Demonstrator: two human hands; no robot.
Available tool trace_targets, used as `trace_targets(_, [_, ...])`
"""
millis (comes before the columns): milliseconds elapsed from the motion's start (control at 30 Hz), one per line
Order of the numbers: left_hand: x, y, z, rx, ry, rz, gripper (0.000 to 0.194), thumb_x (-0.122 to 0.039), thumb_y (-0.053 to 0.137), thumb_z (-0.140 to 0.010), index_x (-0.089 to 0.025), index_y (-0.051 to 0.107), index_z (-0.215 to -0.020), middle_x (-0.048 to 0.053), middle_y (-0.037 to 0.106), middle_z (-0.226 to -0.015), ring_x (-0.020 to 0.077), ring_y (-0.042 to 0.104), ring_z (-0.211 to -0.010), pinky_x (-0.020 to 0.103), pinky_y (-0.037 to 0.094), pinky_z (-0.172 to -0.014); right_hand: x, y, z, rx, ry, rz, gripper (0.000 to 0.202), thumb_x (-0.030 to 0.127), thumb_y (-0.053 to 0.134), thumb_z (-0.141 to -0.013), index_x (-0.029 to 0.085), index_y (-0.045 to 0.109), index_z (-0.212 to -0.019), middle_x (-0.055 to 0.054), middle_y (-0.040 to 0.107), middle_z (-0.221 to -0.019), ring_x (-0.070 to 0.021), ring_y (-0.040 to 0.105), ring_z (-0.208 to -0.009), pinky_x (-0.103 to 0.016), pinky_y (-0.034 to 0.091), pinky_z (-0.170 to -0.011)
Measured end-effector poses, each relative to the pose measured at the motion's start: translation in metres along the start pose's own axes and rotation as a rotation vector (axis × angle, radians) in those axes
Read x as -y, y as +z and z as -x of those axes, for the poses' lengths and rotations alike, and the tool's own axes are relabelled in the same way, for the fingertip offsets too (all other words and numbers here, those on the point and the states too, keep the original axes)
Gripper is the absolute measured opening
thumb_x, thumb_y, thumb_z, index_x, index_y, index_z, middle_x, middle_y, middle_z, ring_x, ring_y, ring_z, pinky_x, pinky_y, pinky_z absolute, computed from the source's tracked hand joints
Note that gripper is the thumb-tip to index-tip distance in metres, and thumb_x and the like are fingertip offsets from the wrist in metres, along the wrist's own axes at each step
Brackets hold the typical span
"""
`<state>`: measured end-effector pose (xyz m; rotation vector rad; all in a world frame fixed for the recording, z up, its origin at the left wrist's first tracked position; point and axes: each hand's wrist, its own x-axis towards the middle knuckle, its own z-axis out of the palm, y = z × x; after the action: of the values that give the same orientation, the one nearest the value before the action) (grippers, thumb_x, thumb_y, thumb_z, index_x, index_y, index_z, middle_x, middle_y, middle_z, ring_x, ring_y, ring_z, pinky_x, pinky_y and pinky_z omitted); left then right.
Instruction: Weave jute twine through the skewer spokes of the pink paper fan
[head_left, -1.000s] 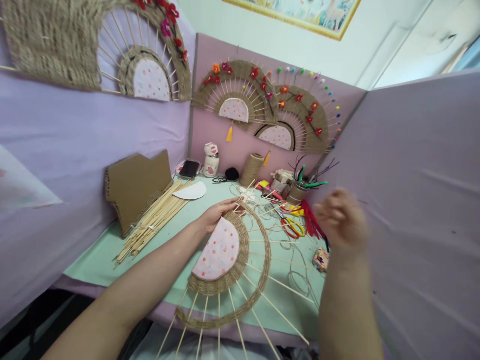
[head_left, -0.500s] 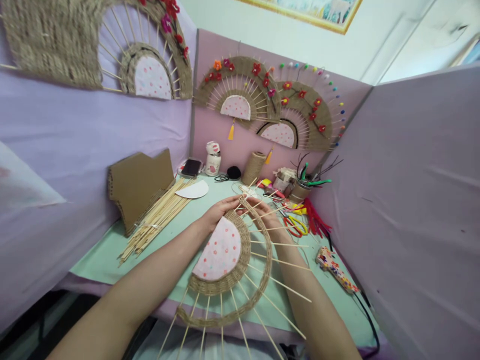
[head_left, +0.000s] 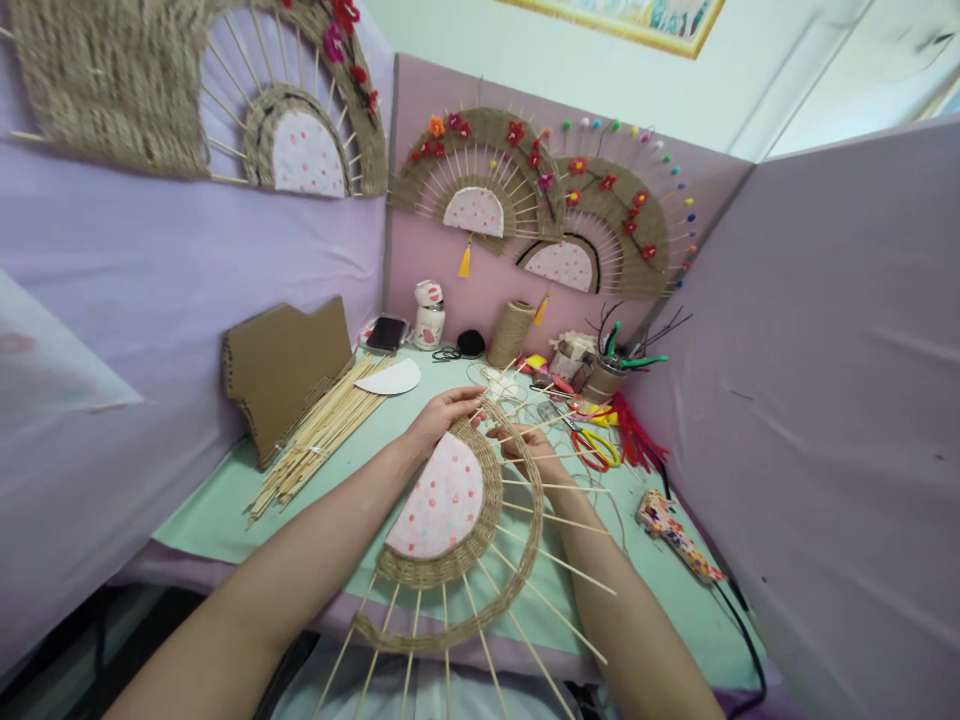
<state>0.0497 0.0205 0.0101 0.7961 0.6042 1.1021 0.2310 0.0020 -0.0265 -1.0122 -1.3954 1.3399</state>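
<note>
A half-round fan frame [head_left: 491,480] of thin wooden sticks and woven twine is tilted in front of me, its dotted fabric half-circle [head_left: 439,495] at the centre. At its upper end, my left hand [head_left: 444,415] is closed on the frame near the inner woven band. My right hand [head_left: 531,447] is behind the spokes, between the inner band and the narrow outer twine ring [head_left: 534,530]. Its fingers are pinched together, seemingly on the thin twine [head_left: 619,515] that trails past the right forearm; the fingertips are partly hidden.
Bundled sticks [head_left: 319,435], a white half-circle [head_left: 390,377] and cardboard [head_left: 289,370] are at left. A twine spool [head_left: 512,335] stands at the back. Scissors [head_left: 596,448], red pipe cleaners [head_left: 636,435] and a patterned glue gun [head_left: 675,535] lie right. Finished fans [head_left: 480,150] hang behind.
My right hand has drawn slightly down and back from the frame's upper end, its fingers now showing between the spokes. My left hand keeps its hold; the view has shifted slightly.
</note>
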Motion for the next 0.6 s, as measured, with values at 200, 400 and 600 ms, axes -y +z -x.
trace_targets(200, [-0.005, -0.007, -0.006, -0.024, -0.101, -0.028, 0.022, -0.028, 0.060, -0.079, -0.009, 0.068, -0.085, 0.002, 0.059, -0.052, 0.0055, 0.050, -0.038, 0.015, 0.036, -0.036, 0.006, -0.002, 0.001, -0.101, -0.045, -0.016, 0.023, 0.038, 0.070, -0.062, 0.019, 0.067, -0.075, 0.003, 0.051, -0.057, -0.0076, 0.036, -0.048, -0.021, 0.027, -0.044])
trace_targets(400, [-0.008, -0.015, -0.012, -0.057, -0.048, -0.093, 0.018, -0.022, 0.065, -0.073, -0.010, 0.069, -0.084, 0.001, 0.059, -0.052, 0.0051, 0.049, -0.039, 0.014, 0.035, -0.038, 0.009, -0.005, -0.003, -0.176, -0.118, -0.265, 0.021, 0.037, 0.069, -0.063, 0.020, 0.060, -0.071, 0.006, 0.041, -0.053, -0.0064, 0.027, -0.045, -0.021, 0.028, -0.043])
trace_targets(600, [-0.009, -0.013, -0.011, -0.080, -0.095, -0.053, 0.017, -0.022, 0.061, -0.076, -0.011, 0.069, -0.085, 0.001, 0.059, -0.053, 0.0050, 0.050, -0.039, 0.014, 0.037, -0.038, 0.009, -0.012, -0.005, -0.161, -0.156, -0.203, 0.021, 0.042, 0.060, -0.070, 0.022, 0.055, -0.075, 0.006, 0.035, -0.056, -0.0093, 0.032, -0.048, -0.023, 0.033, -0.045])
